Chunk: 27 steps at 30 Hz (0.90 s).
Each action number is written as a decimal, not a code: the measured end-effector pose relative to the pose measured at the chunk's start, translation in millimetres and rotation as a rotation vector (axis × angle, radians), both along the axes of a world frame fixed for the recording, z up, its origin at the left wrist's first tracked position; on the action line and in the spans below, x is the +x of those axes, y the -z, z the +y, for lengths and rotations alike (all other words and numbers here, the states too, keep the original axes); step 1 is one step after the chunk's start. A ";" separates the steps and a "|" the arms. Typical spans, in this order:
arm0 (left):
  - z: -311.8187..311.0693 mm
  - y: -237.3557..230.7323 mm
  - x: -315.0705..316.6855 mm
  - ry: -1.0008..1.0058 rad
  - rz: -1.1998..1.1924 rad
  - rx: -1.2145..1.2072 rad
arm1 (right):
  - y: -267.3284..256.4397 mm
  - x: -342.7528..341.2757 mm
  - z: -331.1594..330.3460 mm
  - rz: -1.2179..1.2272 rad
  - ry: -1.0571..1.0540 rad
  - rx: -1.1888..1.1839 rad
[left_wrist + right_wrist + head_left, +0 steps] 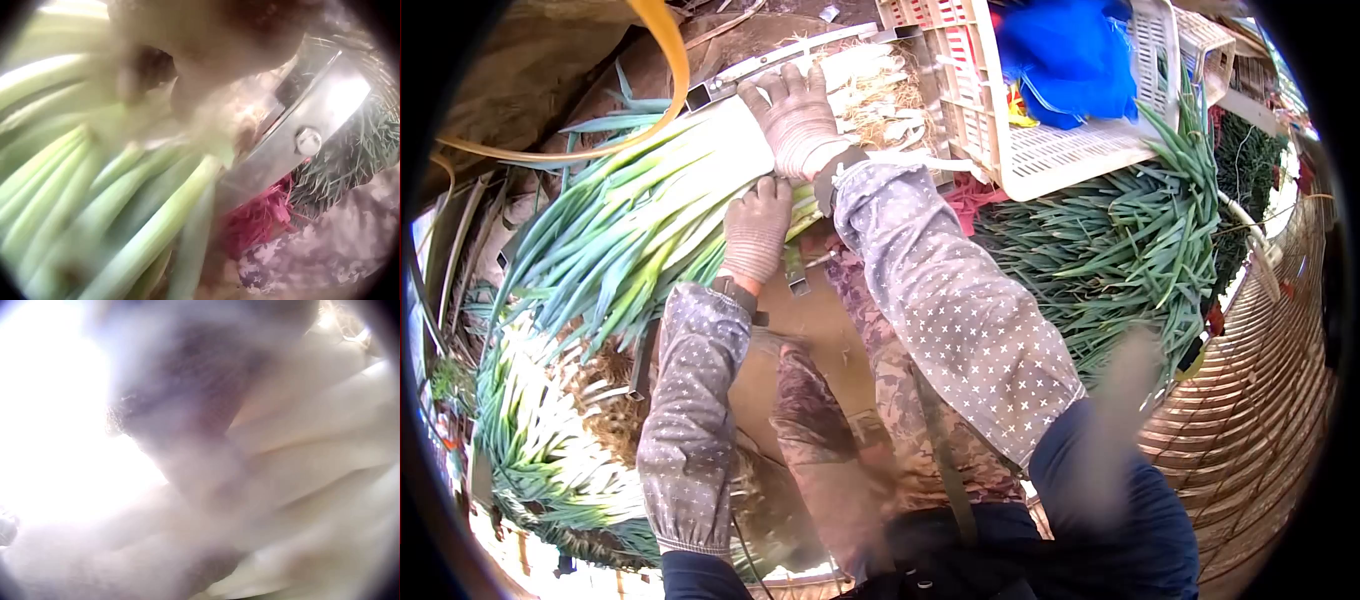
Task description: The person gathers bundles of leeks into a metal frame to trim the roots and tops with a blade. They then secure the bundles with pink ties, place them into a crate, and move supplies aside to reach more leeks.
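Observation:
A large bundle of green onions (pixel 640 190) lies across a metal frame (pixel 800 48), green leaves to the left and white, rooted ends to the right. The gloved right hand (pixel 793 120) rests on the white stalks with its fingers spread. Nearer the body, the gloved left hand (pixel 757 230) grips stalks at the bundle's near edge with bent fingers. In the left wrist view, blurred fingers (pixel 187 94) touch the pale stalks (pixel 150 231) beside a metal bar (pixel 294 134). The right wrist view shows the blurred glove (pixel 194 406) against white stalks (pixel 325 437).
A pale plastic crate (pixel 1070 180) holding a blue bag (pixel 1075 65) stands at the upper right. More green onions (pixel 1120 250) are piled below it, and another pile (pixel 560 440) lies at lower left. A yellow band (pixel 668 60) curves over the upper left.

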<state>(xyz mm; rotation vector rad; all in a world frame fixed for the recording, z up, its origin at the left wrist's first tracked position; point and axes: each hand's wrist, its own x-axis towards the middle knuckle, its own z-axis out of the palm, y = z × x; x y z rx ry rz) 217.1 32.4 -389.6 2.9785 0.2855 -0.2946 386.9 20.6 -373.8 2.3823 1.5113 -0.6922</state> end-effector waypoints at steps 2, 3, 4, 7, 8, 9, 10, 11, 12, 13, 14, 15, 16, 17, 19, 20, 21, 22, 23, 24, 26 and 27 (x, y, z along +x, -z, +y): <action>-5.9 8.4 -0.2 0.021 -0.027 -0.031 | -4.4 1.3 -6.8 0.032 0.020 0.010; -6.6 8.0 0.0 -0.003 0.020 -0.054 | -3.0 0.2 -8.7 0.039 0.015 0.025; -4.3 7.2 -3.2 -0.026 0.067 -0.078 | -0.2 -2.4 -7.1 0.045 0.012 0.039; -4.9 -7.0 -24.6 -0.085 0.166 -0.094 | -1.1 3.8 -16.8 0.019 -0.007 0.051; -1.1 1.4 -35.5 -0.081 0.188 -0.054 | -1.9 4.2 -15.7 0.009 -0.006 0.061; 2.7 -0.3 -40.7 -0.076 0.215 -0.013 | -1.7 2.5 -15.1 0.004 -0.005 0.073; 4.5 -1.6 -44.7 -0.075 0.264 -0.014 | -2.1 3.5 -15.9 0.017 0.011 0.098; 4.9 -0.1 -43.7 -0.075 0.306 -0.013 | -3.0 2.6 -15.3 0.006 0.018 0.107; 4.7 -2.0 -38.1 -0.074 0.344 -0.017 | -4.8 1.1 -15.6 -0.008 0.024 0.112; 3.4 -3.9 -33.4 -0.047 0.341 -0.019 | -6.2 -0.2 -15.8 -0.020 0.030 0.115; -0.5 -6.3 -29.5 -0.053 0.339 -0.039 | -6.7 1.5 -16.9 0.012 0.026 0.115; -6.1 -13.0 -22.2 -0.061 0.340 -0.058 | -1.6 -1.0 -18.3 0.000 0.037 0.140; -12.0 -15.8 -10.8 -0.090 0.378 -0.092 | 3.9 -1.5 -18.9 -0.017 0.047 0.170; -17.9 -20.5 -4.2 -0.117 0.393 -0.111 | 11.1 -2.6 -17.6 -0.031 0.059 0.204; -21.5 -24.7 2.1 -0.143 0.445 -0.100 | 0.5 3.3 -17.9 0.023 -0.010 0.124; -18.1 -30.4 -0.2 -0.162 0.437 -0.125 | -2.3 4.8 -18.9 0.039 -0.027 0.113; -11.0 -39.0 -4.2 -0.160 0.322 -0.131 | -2.6 5.7 -18.4 0.054 -0.043 0.105; -0.9 -50.2 -7.0 -0.156 0.204 -0.132 | 0.3 4.2 -17.3 0.006 -0.050 0.115; 8.3 -62.2 -9.9 -0.151 0.089 -0.133 | 3.3 4.5 -17.2 -0.015 -0.071 0.104; 18.0 -77.0 -9.3 -0.188 0.071 -0.098 | -3.2 6.9 -15.2 0.027 -0.081 0.069; 43.1 -93.8 -13.3 -0.268 -0.041 -0.070 | -7.1 9.5 -15.7 0.039 -0.123 0.068; 55.2 -97.7 -10.9 -0.289 -0.097 0.008 | -12.2 12.7 -15.6 0.059 -0.143 0.088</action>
